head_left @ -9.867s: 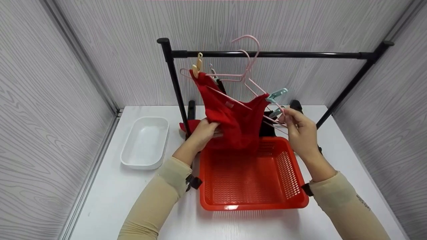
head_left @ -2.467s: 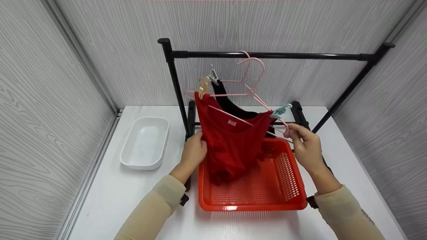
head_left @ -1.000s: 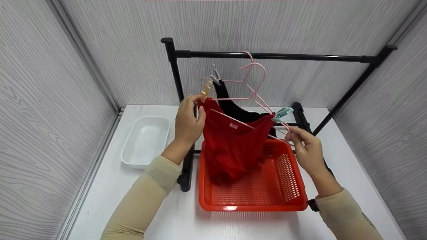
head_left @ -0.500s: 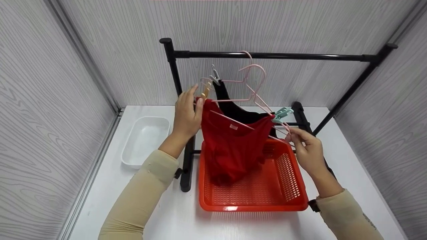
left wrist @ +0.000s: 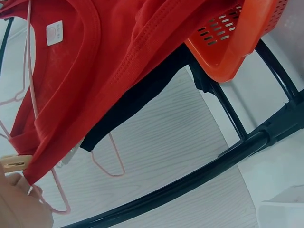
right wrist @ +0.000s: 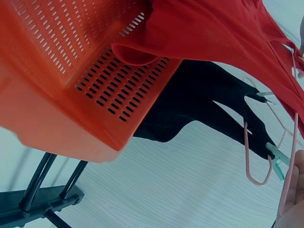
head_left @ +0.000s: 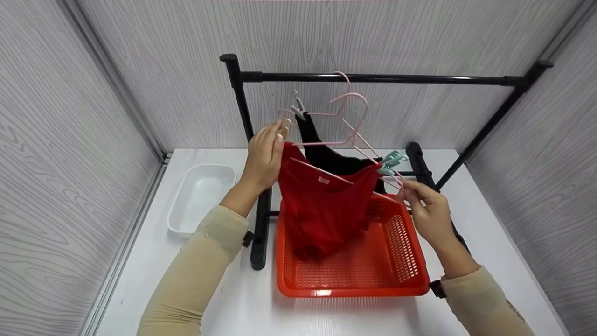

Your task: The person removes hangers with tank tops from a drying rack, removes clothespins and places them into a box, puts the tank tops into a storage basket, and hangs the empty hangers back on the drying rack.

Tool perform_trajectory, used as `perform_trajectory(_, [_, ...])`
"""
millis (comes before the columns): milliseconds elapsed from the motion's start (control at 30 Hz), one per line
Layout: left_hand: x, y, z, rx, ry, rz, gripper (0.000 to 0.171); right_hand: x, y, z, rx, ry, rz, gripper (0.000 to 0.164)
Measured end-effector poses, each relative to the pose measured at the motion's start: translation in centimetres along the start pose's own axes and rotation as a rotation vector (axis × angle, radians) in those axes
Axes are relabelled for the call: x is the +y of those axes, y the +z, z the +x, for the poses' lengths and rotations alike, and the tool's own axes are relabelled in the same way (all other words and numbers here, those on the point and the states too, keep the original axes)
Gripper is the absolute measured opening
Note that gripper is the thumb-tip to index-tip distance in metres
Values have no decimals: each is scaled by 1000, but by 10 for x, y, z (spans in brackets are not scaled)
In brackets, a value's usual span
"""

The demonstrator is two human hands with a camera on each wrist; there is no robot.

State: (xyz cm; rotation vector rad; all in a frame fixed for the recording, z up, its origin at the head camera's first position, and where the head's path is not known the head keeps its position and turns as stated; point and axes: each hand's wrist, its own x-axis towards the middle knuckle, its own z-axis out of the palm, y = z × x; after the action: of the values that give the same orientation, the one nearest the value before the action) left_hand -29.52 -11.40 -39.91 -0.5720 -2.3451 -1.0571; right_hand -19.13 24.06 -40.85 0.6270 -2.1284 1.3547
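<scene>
A red tank top (head_left: 322, 205) is on a pink hanger (head_left: 359, 116), whose hook is below and in front of the rail. My left hand (head_left: 263, 156) pinches a yellow clothespin (head_left: 285, 127) at the top's left shoulder strap; this clothespin (left wrist: 16, 163) also shows in the left wrist view. With thumb and fingers, my right hand (head_left: 426, 210) grips the hanger's right end. Near it a green clothespin (head_left: 392, 159) sits on the right strap. Behind, a black garment (head_left: 322, 151) hangs from another pink hanger, with a grey clothespin (head_left: 299, 107) on its left strap.
A black rack (head_left: 419, 78) spans the back, its left foot (head_left: 259, 252) on the white table. Under the red top stands a red perforated basket (head_left: 354, 292). A white tray (head_left: 200, 200) lies on the left. Wood-patterned panels enclose the table.
My left hand has let go of the top's side and moved up to the yellow clothespin. Hanger and top have come down from near the rail; the top's fabric now hangs straighter. My right hand keeps its hold.
</scene>
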Motion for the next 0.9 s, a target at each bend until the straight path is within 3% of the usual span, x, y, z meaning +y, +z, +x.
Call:
perform_trajectory(533, [-2,6,-2,44,51,-56,38,-1,-1,0,-5,-6,-36,20])
perform_trajectory(900, [0,11,-6,42,18,-88,35,-4,-2,-1,-11,15,-68,18])
